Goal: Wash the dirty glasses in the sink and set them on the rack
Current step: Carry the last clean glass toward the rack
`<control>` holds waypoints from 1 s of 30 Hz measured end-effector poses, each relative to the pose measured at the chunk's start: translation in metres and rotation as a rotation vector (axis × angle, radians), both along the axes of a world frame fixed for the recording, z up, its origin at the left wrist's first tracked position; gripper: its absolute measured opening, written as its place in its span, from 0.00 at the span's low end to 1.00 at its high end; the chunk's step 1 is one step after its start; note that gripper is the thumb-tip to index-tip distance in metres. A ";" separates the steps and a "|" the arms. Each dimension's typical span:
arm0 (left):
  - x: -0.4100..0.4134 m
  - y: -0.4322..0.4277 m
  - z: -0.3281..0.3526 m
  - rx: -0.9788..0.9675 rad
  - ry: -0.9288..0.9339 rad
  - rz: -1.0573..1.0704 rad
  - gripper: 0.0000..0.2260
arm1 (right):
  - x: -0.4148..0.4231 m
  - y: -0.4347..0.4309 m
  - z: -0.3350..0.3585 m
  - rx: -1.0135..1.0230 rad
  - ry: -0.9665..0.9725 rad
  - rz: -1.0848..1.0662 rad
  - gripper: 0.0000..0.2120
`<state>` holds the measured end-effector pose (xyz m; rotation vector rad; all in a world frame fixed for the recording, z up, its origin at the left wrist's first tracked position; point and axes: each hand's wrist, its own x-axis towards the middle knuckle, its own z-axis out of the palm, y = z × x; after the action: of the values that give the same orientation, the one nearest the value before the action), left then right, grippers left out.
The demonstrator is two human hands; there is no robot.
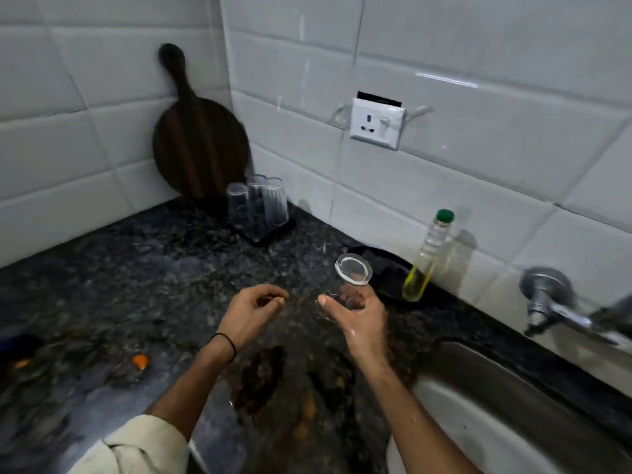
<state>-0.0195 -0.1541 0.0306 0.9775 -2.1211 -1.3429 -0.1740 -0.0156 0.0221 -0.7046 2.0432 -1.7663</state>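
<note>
My right hand [359, 316] is wet and grips a clear glass [353, 272] above the dark granite counter, its mouth tilted up and toward me. My left hand [253, 307] hovers just left of it with fingers loosely curled, and it holds nothing. At the back, near the wall corner, a small black rack [273, 230] carries three clear glasses [256, 205] standing upside down. The steel sink [513, 415] lies at the lower right, and its inside is mostly out of view.
A dark round wooden board [198, 142] leans in the tiled corner. A black plate [390, 271] and an oil bottle with a green cap [427, 258] stand by the wall. A steel tap [564, 309] projects over the sink. Orange scraps [140, 361] lie on the counter [136, 285] at left.
</note>
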 end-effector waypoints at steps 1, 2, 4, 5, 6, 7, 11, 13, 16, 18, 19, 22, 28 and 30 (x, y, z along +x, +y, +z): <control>0.005 -0.017 0.000 -0.001 0.000 0.019 0.06 | 0.004 -0.019 0.001 -0.001 -0.013 0.022 0.24; 0.008 -0.033 -0.002 0.002 0.004 0.040 0.06 | 0.007 -0.035 0.004 0.000 -0.021 0.048 0.24; 0.014 -0.069 -0.006 0.011 0.000 0.080 0.06 | 0.014 -0.075 0.009 -0.003 -0.031 0.091 0.22; 0.016 -0.088 -0.009 0.014 -0.008 0.097 0.05 | 0.016 -0.096 0.010 -0.010 -0.035 0.102 0.21; 0.016 -0.105 -0.013 0.013 -0.019 0.112 0.05 | 0.018 -0.116 0.012 -0.016 -0.039 0.108 0.20; 0.016 -0.119 -0.014 0.011 -0.033 0.121 0.05 | 0.018 -0.135 0.013 -0.018 -0.036 0.108 0.20; 0.014 -0.186 -0.032 -0.048 -0.180 0.144 0.05 | 0.015 -0.216 0.002 0.011 0.010 0.069 0.18; 0.011 -0.212 -0.040 -0.118 -0.279 0.156 0.05 | 0.008 -0.249 -0.005 0.027 0.091 0.029 0.15; 0.003 -0.245 -0.054 -0.170 -0.349 0.141 0.08 | -0.002 -0.293 -0.019 0.097 0.129 -0.049 0.17; -0.001 -0.258 -0.063 -0.219 -0.363 0.098 0.11 | -0.009 -0.312 -0.032 0.150 0.105 -0.078 0.26; -0.002 -0.263 -0.069 -0.255 -0.392 0.071 0.14 | -0.012 -0.319 -0.038 0.164 0.105 -0.086 0.27; 0.000 -0.269 -0.083 -0.280 -0.578 0.043 0.22 | -0.014 -0.334 -0.047 0.182 0.124 -0.100 0.27; 0.005 -0.266 -0.099 -0.277 -0.673 0.030 0.26 | -0.013 -0.356 -0.065 0.195 0.194 -0.160 0.27; 0.006 -0.267 -0.100 -0.276 -0.663 0.036 0.27 | -0.011 -0.360 -0.070 0.218 0.230 -0.173 0.29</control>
<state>-0.0133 -0.4213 -0.0695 1.4707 -2.6449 -0.7233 -0.1853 -0.3757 -0.0474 -0.7099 2.4723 -1.5764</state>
